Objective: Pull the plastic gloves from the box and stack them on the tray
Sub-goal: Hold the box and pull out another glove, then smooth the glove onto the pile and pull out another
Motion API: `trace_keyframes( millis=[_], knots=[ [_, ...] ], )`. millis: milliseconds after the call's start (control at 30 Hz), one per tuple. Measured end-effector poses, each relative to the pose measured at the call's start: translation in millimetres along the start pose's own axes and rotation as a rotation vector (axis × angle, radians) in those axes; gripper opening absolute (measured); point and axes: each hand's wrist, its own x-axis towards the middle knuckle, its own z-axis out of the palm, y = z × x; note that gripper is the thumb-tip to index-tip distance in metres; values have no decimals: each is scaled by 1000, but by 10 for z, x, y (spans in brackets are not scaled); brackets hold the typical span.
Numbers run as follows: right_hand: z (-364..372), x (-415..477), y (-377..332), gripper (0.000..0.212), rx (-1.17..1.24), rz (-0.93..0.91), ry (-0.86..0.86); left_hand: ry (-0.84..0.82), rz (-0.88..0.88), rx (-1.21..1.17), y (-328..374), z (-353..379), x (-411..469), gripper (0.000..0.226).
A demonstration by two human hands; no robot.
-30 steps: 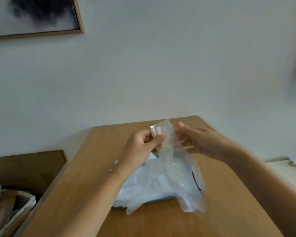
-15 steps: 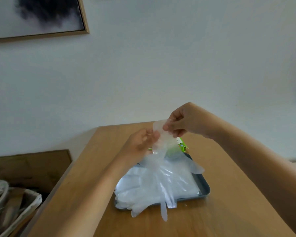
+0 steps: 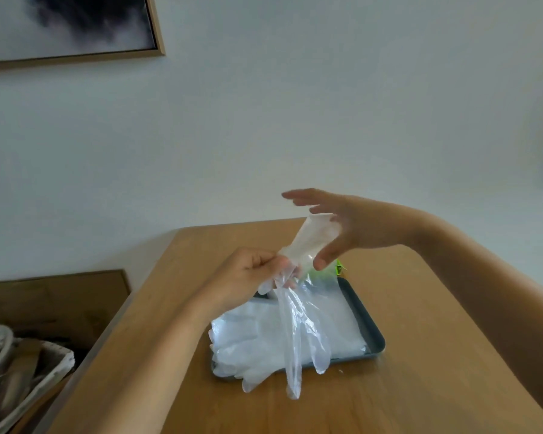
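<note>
While the dark grey tray [image 3: 362, 311] lies flat with a stack of gloves [image 3: 264, 336] covering nearly all of it, fingertips spilling over its near rim, one more plastic glove [image 3: 295, 327] hangs in the air above that pile. It is clear film, so I judge it almost weightless, wholly limp and slippery — prone to cling, fold on itself or drift with any draught. The left hand [image 3: 251, 274] is curled and pinches the glove partway down, the long fingers dangling below to just past the tray's edge. The right hand [image 3: 351, 227] is spread, fingers straight and thumb out, with the cuff standing in front of its palm; whether the film touches the skin I cannot tell. The best hold looks to be the cuff's two corners, which would let the glove hang flat and be laid down square on the pile. Behind the hands, at the tray's far end, peeps a green-printed corner of what is probably the box [image 3: 338, 268] — mostly hidden.

A plain pale wall [image 3: 295, 120] fills the upper view. Below it the wooden table [image 3: 420, 355] is smooth and level, so the film would slide on it. A brown wooden panel [image 3: 54, 302] shows left of the table, a framed dark picture [image 3: 60, 23] hangs top left, and a pale woven basket [image 3: 55, 368] sits low at the left.
</note>
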Motion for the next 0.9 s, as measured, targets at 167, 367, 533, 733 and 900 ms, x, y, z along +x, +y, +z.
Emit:
trace_keyframes(
  millis=[167, 367, 533, 733, 900],
  knots=[
    [34, 97, -37, 29, -174, -40, 81, -150, -20, 15, 105, -209, -33, 36],
    [259, 186, -33, 16, 323, 167, 233, 42, -267, -242, -52, -414, 95, 19],
    [642, 260, 179, 22, 676, 415, 242, 195, -370, -142, -223, -362, 263, 22],
    [866, 266, 458, 26, 876, 611, 227, 108, -429, 187, -416, -259, 576, 48],
    [1083, 138, 679, 25, 657, 652, 150, -203, -495, 327, -570, -206, 673, 35]
  ],
)
